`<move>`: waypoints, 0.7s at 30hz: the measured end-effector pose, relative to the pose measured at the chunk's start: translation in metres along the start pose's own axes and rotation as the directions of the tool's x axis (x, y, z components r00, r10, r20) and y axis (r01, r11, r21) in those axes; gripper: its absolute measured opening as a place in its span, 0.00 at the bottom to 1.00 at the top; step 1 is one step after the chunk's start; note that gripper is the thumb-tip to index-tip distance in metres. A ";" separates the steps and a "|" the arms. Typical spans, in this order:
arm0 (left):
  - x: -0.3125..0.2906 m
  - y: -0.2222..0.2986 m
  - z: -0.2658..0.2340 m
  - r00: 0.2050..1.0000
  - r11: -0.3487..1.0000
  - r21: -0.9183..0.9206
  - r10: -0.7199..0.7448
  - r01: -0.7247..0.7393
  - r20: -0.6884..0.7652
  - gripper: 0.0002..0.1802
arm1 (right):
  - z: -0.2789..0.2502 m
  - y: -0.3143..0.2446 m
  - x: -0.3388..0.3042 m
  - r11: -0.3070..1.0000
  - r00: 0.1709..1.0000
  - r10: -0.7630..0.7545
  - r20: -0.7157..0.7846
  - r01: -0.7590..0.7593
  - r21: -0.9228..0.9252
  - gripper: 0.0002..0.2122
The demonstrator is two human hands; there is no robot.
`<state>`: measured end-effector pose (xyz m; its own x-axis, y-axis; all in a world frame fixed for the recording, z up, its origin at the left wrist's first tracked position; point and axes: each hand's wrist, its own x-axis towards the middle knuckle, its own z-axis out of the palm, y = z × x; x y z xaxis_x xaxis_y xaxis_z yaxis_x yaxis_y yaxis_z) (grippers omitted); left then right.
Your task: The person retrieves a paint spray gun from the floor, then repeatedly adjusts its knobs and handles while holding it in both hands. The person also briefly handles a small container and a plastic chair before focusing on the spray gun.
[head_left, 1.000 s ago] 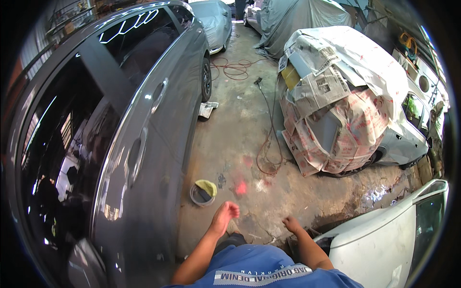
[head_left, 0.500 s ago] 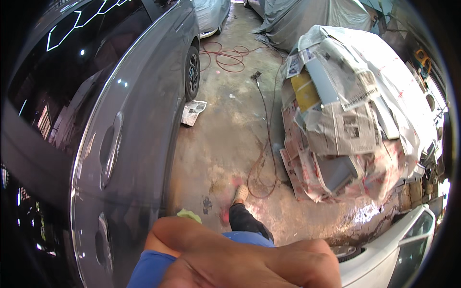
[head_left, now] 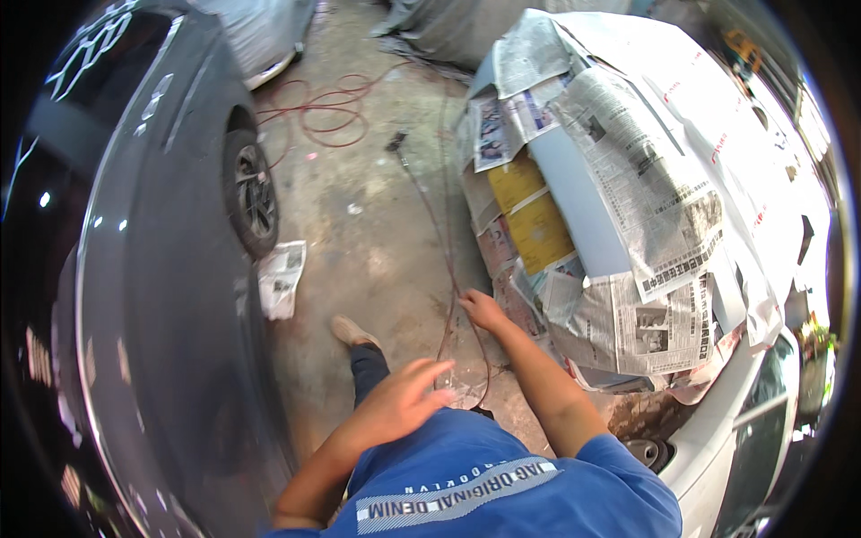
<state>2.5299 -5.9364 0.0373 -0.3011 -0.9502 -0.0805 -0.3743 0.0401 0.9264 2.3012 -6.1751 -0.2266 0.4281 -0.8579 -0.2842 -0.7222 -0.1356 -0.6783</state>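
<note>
Both my arms have dropped from close under the camera, and the newspaper-covered car (head_left: 632,170) looks nearer. My left hand (head_left: 404,403) is loosely spread, holding nothing; my right hand (head_left: 484,310) is curled over the red hose (head_left: 451,269) on the floor, gripping or not, I cannot tell. Sheets already cover much of that car; a yellow panel (head_left: 529,215) shows between them. Newsprint and my T-shirt (head_left: 421,453) carry lettering.

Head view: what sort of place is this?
Probably a car body or paint workshop: what looks like a vehicle is draped in newspaper, a dark grey car stands opposite, and a red hose lies coiled on the concrete floor.
</note>
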 end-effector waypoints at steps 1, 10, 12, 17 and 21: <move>0.010 -0.056 -0.011 0.995 0.992 -0.092 -0.093 0.089 -0.046 0.28 | 0.004 -0.023 0.040 0.999 0.999 -0.038 -0.037 0.039 0.030 0.16; 0.141 -0.187 -0.289 0.847 0.891 -0.099 -0.453 0.443 -0.280 0.24 | 0.061 0.022 0.180 0.898 0.851 0.346 0.394 -0.179 -0.402 0.16; 0.179 -0.193 -0.366 0.886 0.881 0.201 -0.365 0.428 -0.287 0.27 | 0.058 -0.008 0.201 0.836 0.818 0.484 0.310 -0.327 -0.441 0.15; 0.325 -0.198 -0.508 0.964 0.866 0.425 -0.226 0.265 -0.141 0.31 | 0.045 -0.008 0.315 0.908 0.861 0.392 0.325 -0.304 -0.290 0.14; 0.444 -0.274 -0.546 0.962 0.906 0.329 -0.268 0.267 -0.043 0.30 | 0.052 0.037 0.466 0.876 0.801 0.396 0.449 -0.182 -0.448 0.15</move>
<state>2.9777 -6.5376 -0.0519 -0.1513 -0.9387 -0.3099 -0.7080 -0.1159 0.6967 2.5020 -6.5547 -0.4195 0.3012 -0.5181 -0.8005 -0.9532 -0.1848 -0.2391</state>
